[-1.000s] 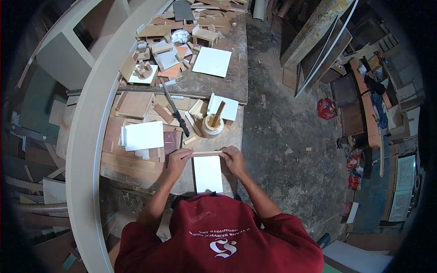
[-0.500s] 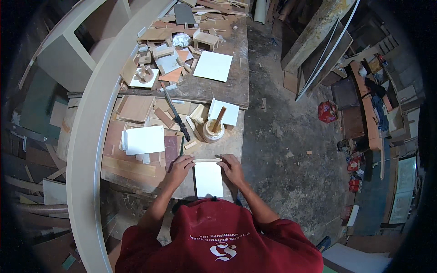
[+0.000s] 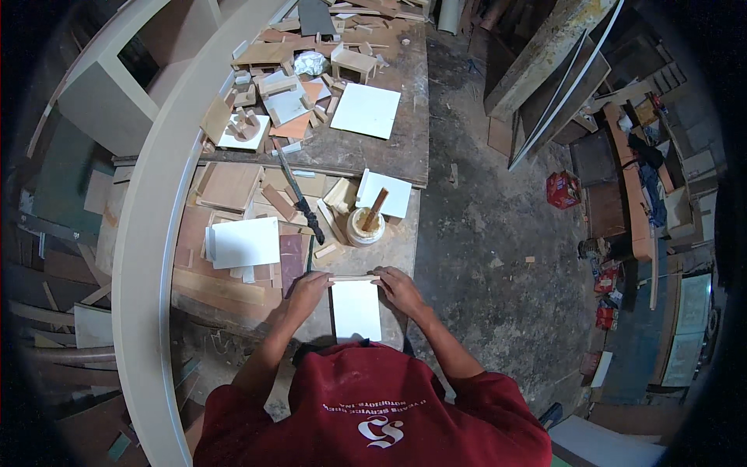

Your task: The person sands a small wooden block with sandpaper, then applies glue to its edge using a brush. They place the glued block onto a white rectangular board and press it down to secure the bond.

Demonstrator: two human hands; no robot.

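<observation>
A thin wooden strip (image 3: 352,278) lies across the far edge of a white rectangular board (image 3: 357,310) at the bench's front. My left hand (image 3: 310,291) has its fingers closed on the strip's left end. At the right end, my right hand (image 3: 398,289) grips the same strip between bent fingers. Just beyond stands a round tub (image 3: 366,231) with pale, glue-like stuff on its rim and a flat wooden stick (image 3: 377,204) leaning in it. A small wood block (image 3: 325,251) rests beside the tub.
Another white board (image 3: 245,242) with a strip along its edge lies at left. A dark-handled tool (image 3: 309,219) lies behind the block. Wood offcuts and a white square panel (image 3: 366,111) cover the farther bench. A long pale curved panel (image 3: 144,257) rises along the left.
The view has shifted slightly. Both hands stay at the strip's ends, with hardly any visible movement against the white board.
</observation>
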